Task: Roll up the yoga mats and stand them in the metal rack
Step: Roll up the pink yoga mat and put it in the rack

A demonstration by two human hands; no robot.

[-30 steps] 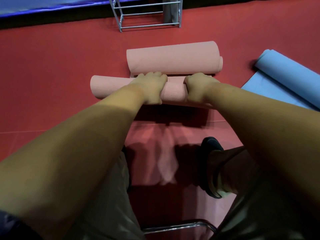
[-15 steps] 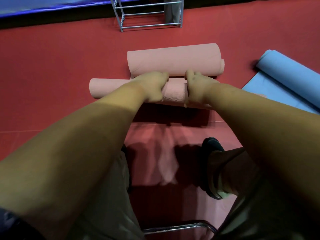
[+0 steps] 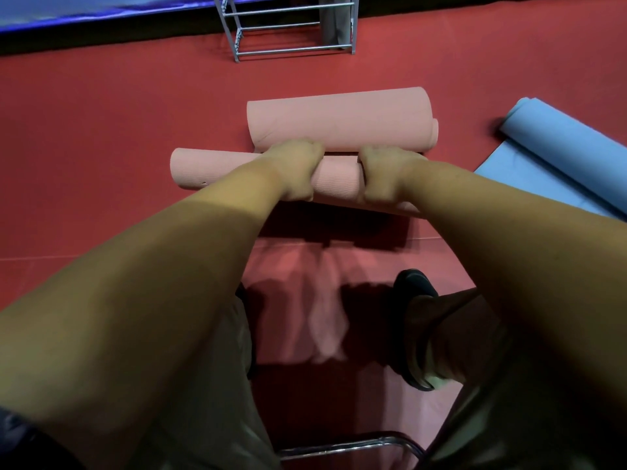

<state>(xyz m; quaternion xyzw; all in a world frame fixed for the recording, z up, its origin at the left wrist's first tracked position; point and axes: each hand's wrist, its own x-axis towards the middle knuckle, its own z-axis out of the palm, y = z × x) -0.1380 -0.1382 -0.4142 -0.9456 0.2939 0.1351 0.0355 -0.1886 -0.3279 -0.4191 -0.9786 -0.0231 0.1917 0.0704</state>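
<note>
Pink mat (image 3: 336,178) — matt, finely ribbed foam; beyond it, the rack (image 3: 291,27) shows pale, dull metal; red floor (image 3: 101,130) matt, cloth-like.

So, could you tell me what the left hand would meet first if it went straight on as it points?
The left hand, gripping the near pink roll, points at the fatter pink roll just beyond; it would likely meet that first, long before the metal rack.

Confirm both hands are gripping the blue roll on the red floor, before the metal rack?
No: the head view shows the left hand and right hand gripping the near pink roll, not the blue mat, which lies untouched to the right.
</note>
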